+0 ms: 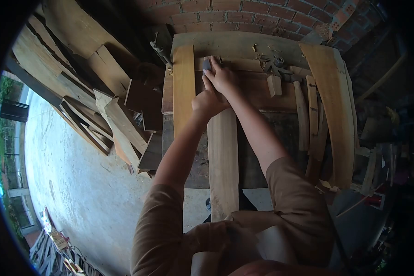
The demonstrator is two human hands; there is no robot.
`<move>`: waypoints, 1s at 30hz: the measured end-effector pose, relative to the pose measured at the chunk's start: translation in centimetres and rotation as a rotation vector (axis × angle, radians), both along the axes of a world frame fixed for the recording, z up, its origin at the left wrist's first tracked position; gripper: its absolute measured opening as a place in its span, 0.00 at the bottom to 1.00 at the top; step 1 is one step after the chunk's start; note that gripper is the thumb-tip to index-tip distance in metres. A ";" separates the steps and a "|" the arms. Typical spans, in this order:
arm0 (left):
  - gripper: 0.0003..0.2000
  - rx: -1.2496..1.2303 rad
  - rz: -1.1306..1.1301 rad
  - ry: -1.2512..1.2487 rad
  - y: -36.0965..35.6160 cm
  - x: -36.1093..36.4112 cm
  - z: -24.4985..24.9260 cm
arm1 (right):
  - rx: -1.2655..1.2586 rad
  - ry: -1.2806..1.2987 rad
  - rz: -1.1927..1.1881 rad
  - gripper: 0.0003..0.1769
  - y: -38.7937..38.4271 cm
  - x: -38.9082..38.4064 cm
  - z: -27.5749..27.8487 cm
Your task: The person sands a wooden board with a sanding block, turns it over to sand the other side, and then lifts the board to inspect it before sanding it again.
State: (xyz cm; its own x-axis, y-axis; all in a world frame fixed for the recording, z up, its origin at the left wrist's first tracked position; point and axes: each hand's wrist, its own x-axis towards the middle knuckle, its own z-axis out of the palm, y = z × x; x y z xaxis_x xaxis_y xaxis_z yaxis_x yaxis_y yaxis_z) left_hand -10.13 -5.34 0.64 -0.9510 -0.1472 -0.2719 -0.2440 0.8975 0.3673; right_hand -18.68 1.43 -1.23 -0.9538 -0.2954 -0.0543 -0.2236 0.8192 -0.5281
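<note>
A long pale plank point(223, 156) runs from near my body up onto the workbench. Over its far end my two hands meet, overlapping. My right hand point(221, 79) has its fingertips on a small dark grey block point(207, 64), gripping it from the right. Just below and to the left, my left hand point(208, 101) is closed, with a finger or thumb pointing up toward the block. Whatever lies under its palm is hidden. Left of the hands lies a yellowish board point(184, 83), flat on the bench.
A metal clamp point(161, 50) stands at the bench's left back corner. To the right are a small wood block point(274, 86), dark metal parts point(276, 66), several narrow wood strips point(313, 106) and a wide curved board point(331, 106). Boards point(119, 119) lean at the left; a brick wall point(244, 18) stands behind.
</note>
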 end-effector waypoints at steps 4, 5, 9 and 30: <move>0.63 -0.007 -0.012 0.004 -0.2 0.5 0.4 | 0.038 0.050 -0.041 0.35 -0.1 0.6 -0.4; 0.63 -0.007 -0.008 0.004 0.0 1.8 0.5 | 0.038 0.049 -0.037 0.35 0.1 1.8 -0.6; 0.59 0.005 -0.010 -0.084 3.3 12.9 -0.1 | 0.069 0.002 0.006 0.35 3.4 13.2 -1.5; 0.63 -0.012 -0.145 -0.077 6.3 22.1 -2.5 | -0.073 0.100 0.030 0.37 8.2 22.8 -0.5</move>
